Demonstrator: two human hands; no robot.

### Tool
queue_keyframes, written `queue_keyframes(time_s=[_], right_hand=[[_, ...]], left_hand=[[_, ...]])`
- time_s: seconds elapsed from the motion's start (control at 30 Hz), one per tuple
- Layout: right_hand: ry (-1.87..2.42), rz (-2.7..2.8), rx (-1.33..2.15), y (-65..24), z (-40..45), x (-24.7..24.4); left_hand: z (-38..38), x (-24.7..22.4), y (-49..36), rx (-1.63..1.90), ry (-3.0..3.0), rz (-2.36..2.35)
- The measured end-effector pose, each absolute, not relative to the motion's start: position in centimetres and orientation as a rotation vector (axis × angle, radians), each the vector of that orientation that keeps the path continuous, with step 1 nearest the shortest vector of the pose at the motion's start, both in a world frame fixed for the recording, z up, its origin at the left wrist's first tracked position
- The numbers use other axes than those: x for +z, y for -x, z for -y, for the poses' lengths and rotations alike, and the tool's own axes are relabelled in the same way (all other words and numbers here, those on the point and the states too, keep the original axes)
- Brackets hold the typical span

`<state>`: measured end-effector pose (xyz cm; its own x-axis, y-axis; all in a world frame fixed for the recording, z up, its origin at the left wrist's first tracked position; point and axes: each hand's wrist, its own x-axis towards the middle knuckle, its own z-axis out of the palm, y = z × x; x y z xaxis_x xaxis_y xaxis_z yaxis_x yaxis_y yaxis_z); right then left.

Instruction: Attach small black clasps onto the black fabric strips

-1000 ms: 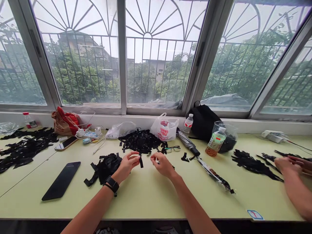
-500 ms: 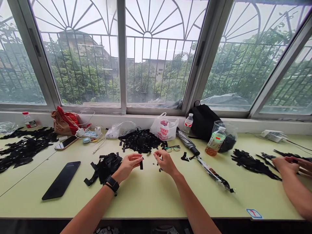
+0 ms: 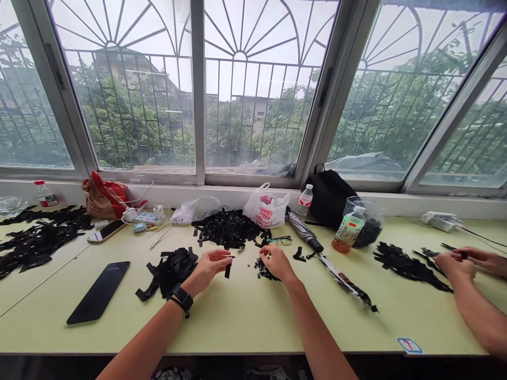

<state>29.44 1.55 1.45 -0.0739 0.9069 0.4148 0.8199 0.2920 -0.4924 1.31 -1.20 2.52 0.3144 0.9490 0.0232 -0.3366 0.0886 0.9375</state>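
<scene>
The left hand [image 3: 208, 265] is nearly closed, its thumb and forefinger tips pinching a narrow black strip [image 3: 227, 271] while the other fingers curl loosely. The strip's long axis stands almost upright with a slight tilt, and its free end points down toward the tabletop at 6 o'clock from the fingertips. The right hand [image 3: 277, 264] lies at 3 o'clock from the strip, near but not touching it. Its fingers are bunched downward over a scatter of tiny black bits [image 3: 261, 269], and I cannot tell whether they have hold of any.

A heap of black strips [image 3: 227, 229] lies just beyond the hands at 12 o'clock, and a second heap [image 3: 170, 272] sits near the left hand at 9 o'clock. Reading glasses [image 3: 279, 240] lie at 1 o'clock, and a folded umbrella [image 3: 304, 233] angles away at 2 o'clock. A stretch of pale green table [image 3: 245, 322] gives the hands wide room toward its front edge at 6 o'clock, while the heap limits room ahead. A black wristwatch [image 3: 182, 296] circles the left wrist. A black phone-like slab [image 3: 99, 292] lies farther out at 8 o'clock. Far off at 3 o'clock, a co-worker's hand [image 3: 455, 265] reaches in beside more black strips [image 3: 407, 266].
</scene>
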Motion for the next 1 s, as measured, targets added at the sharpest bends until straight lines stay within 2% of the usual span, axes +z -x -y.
queue_keyframes(time_s=[0.23,0.67,1.0], right_hand=[[1.558,2.009,0.153,-28.4,-0.8,1.3],[1.587,1.99,0.113,-28.3,-0.9,0.9],[1.51,1.89,0.08,-28.1,-1.2,1.3]], left_hand=[[1.5,3.1,-1.5,1.099,-1.02,-0.724],[11.2,14.3,-1.8,1.04,-0.858,-0.504],[15.2,16.7,-3.1,1.013,-0.836,-0.468]])
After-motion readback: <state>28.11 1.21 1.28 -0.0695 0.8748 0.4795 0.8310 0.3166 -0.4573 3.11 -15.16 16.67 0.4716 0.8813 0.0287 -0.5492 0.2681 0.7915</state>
